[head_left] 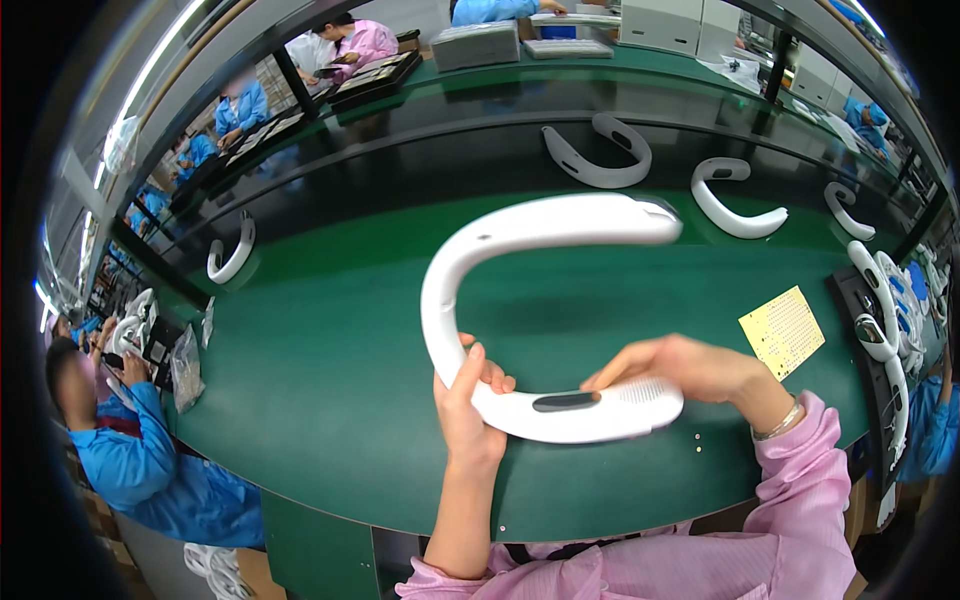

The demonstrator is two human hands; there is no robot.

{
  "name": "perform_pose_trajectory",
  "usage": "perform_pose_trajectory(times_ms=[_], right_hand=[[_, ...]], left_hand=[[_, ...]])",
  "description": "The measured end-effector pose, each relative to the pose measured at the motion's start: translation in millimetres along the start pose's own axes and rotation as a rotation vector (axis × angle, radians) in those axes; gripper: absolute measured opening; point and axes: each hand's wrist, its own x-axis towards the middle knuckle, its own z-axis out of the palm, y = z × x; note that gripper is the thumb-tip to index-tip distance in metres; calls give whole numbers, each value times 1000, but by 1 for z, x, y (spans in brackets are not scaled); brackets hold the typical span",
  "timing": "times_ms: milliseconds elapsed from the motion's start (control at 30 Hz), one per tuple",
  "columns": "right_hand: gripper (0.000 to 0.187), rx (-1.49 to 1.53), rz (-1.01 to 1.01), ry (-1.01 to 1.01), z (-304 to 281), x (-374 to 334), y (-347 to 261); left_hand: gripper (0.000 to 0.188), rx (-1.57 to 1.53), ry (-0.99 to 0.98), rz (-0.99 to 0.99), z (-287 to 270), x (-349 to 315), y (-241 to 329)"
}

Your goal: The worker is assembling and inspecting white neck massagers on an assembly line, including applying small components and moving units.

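A white U-shaped neckband device point(450, 262) is held up over the green table, its opening facing right. My left hand point(468, 400) is closed round the lower part of its bend, thumb on the near face. On the lower arm lie a dark oval panel point(566, 402) and a ribbed grille. My right hand point(675, 368), slightly blurred, is closed at that arm from its far side. Its fingertips touch the device by the right end of the dark panel; the rest of that grip is hidden.
More neckbands, one grey point(608, 172) and one white point(735, 208), lie at the back. A yellow perforated card point(783, 332) lies right, beside a black tray point(868, 330) of white neckbands. A clear plastic bag point(185, 370) stands left, near a co-worker in blue point(130, 460).
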Motion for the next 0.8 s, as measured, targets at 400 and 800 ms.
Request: perform_pose_trajectory(times_ms=[400, 800], right_hand=[[36, -1195, -131, 62, 63, 28, 4], [45, -1023, -341, 255, -59, 202, 1]], left_hand=[[26, 199, 179, 144, -2, 2, 10], [51, 511, 44, 239, -8, 0, 14]])
